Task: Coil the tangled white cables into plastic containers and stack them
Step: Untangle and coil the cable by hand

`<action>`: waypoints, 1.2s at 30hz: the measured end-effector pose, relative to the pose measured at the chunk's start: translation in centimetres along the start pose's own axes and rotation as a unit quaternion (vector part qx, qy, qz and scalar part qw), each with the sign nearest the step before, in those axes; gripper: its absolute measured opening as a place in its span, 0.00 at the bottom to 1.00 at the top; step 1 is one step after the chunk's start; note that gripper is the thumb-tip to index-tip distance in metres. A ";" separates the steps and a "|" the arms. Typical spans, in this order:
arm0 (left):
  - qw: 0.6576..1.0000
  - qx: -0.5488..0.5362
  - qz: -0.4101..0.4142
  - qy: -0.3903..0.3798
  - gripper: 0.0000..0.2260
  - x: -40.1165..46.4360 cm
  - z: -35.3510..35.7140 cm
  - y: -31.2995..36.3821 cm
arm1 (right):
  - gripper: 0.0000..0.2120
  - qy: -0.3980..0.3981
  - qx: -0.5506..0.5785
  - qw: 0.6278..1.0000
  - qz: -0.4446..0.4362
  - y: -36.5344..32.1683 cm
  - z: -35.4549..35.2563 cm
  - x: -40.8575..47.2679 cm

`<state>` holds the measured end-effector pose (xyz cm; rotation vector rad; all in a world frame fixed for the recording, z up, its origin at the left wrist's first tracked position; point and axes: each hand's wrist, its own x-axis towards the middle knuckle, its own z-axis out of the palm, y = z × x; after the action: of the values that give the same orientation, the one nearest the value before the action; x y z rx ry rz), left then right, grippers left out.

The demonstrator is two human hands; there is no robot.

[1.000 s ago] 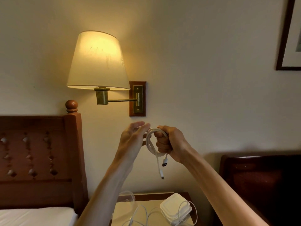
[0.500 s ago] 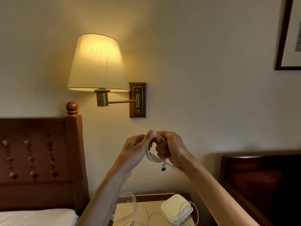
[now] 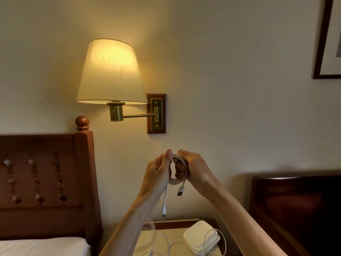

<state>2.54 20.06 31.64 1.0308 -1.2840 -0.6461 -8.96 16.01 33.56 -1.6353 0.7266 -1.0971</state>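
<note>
The white cable (image 3: pixel 177 171) is wound into a small upright loop held in the air above the nightstand (image 3: pixel 166 237), its two plug ends hanging straight down. The left hand (image 3: pixel 157 175) pinches the loop's left side; the right hand (image 3: pixel 193 168) grips its right side, fingers curled through

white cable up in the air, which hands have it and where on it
Both hands hold the coiled white cable: right hand gripping the coil's right side, left hand pinching its left side. Both plug ends dangle free.
</note>
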 end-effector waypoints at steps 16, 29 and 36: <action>0.998 -0.001 -0.004 0.055 0.20 0.9 0.3 -1.8 | 0.11 0.107 -0.038 0.993 -0.015 -0.2 -2.2 -1.4; 0.995 -0.045 -0.033 0.085 0.20 1.1 0.6 -1.1 | 0.02 0.159 -0.190 0.928 -0.279 5.0 0.4 -1.0; 0.993 -0.060 -0.040 0.093 0.21 1.7 -0.1 -0.8 | 0.17 -0.025 -0.092 0.976 -0.195 4.7 -1.6 -1.7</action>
<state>3.08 18.26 31.75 1.0217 -1.0344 -0.6641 -10.84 15.28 28.71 -2.0142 0.4952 -1.2857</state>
